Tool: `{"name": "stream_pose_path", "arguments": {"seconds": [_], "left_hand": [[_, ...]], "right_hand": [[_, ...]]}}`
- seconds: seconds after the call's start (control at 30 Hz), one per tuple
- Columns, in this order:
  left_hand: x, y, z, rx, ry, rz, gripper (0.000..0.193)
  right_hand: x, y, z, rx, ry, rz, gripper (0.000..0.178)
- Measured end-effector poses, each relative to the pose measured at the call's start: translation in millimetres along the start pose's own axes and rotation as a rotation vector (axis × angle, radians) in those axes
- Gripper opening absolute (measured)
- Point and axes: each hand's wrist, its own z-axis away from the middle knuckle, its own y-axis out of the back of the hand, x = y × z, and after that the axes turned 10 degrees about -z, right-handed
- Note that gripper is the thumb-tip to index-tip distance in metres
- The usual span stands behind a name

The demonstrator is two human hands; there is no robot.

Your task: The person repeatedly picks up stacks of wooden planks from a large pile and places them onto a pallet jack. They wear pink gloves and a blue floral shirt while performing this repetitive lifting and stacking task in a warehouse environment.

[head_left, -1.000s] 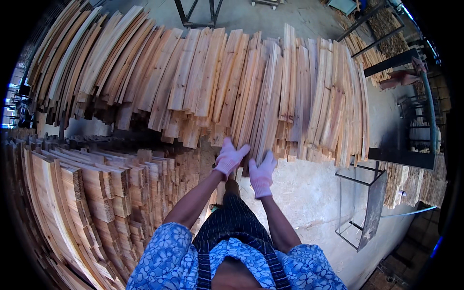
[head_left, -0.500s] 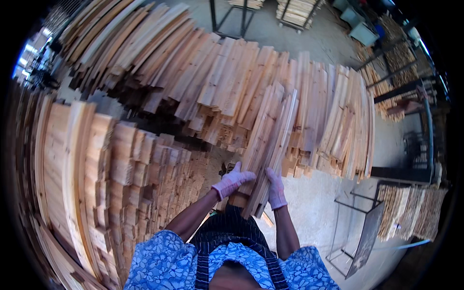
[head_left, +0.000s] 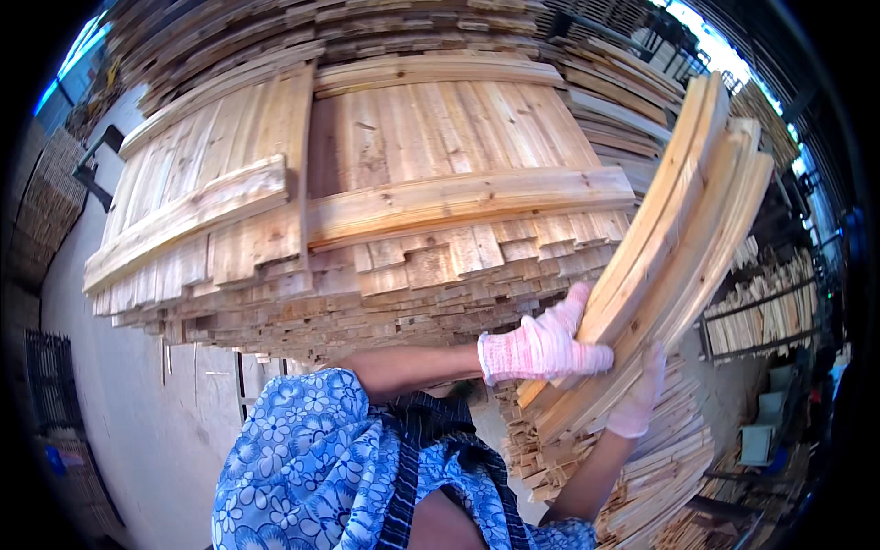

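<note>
A bundle of several long pale wooden boards (head_left: 662, 238) is held tilted at my right side, its far ends raised toward the upper right. My left hand (head_left: 548, 341), in a pinkish-white knitted glove, closes on the bundle's left side near the lower end, thumb up. Gloved the same way, my right hand (head_left: 639, 399) grips the right side; its fingers are blurred and partly hidden by the wood. Left of the bundle lies a broad stack of boards (head_left: 477, 247), its top layer laid side by side.
Crosswise boards (head_left: 477, 194) rest on the stack's top. Another pile of boards (head_left: 655, 481) lies below my right arm. Bare concrete floor (head_left: 174, 403) shows at the left, with dark metal racks (head_left: 50, 376) beyond it. More stacked timber (head_left: 321, 32) stands behind.
I have turned left, so the broad stack is now in front and the other pile is at my right. The bundle has come along in both hands and is tilted further right in view.
</note>
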Motion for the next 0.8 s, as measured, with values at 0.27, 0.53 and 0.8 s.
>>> {"name": "stream_pose_path", "arguments": {"seconds": [0.27,0.53,0.8], "left_hand": [[91,143,81,0.589,0.511,-0.283,0.073],[60,204,81,0.457,0.802,-1.311,0.100],[46,244,10,0.677,0.863,-1.005,0.103]], "right_hand": [[-50,-186,-165,-0.582,-0.266,0.657,0.076],[7,-267,-231,-0.681,0.334,1.888,0.114],[8,-247,-272,-0.871,0.180,1.275,0.107]]}}
